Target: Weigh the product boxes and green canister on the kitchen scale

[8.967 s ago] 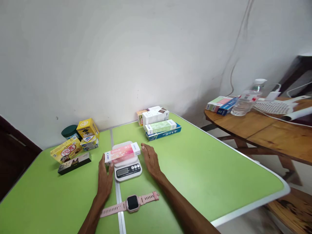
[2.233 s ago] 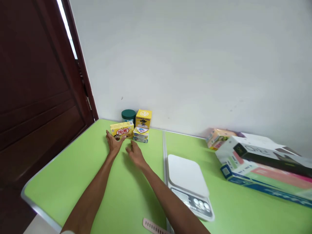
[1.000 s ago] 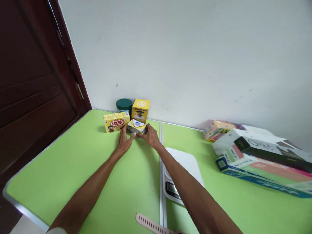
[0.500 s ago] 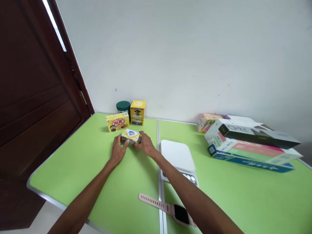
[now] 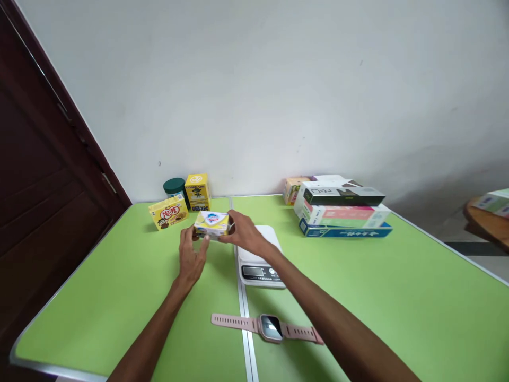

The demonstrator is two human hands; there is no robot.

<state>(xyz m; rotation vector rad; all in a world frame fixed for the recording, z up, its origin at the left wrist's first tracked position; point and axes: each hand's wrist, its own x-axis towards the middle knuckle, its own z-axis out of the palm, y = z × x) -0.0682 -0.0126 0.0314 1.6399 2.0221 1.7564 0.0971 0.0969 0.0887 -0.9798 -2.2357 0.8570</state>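
A yellow-and-white soap pack (image 5: 212, 223) with a blue logo is between my hands, raised a little over the green table. My right hand (image 5: 243, 233) is closed on its right end, fingers behind and thumb at the front. At the pack's left end my left hand (image 5: 191, 255) is curled, its thumb near the lower front edge; its other fingertips are partly hidden behind the pack. Just right of the pack, partly under my right forearm, lies a white kitchen scale (image 5: 260, 260) with a dark display.
A yellow snack box (image 5: 169, 212), a green-lidded jar (image 5: 174, 185) and a yellow carton (image 5: 198, 192) stand at the back left. Several stacked boxes (image 5: 342, 212) lie at the back right beside a small carton (image 5: 292, 190). A pink-strapped smartwatch (image 5: 271, 328) lies in front.
My view has turned right, so the table things appear further left. The soap pack has come up off the table in my hands and is nearer the scale.
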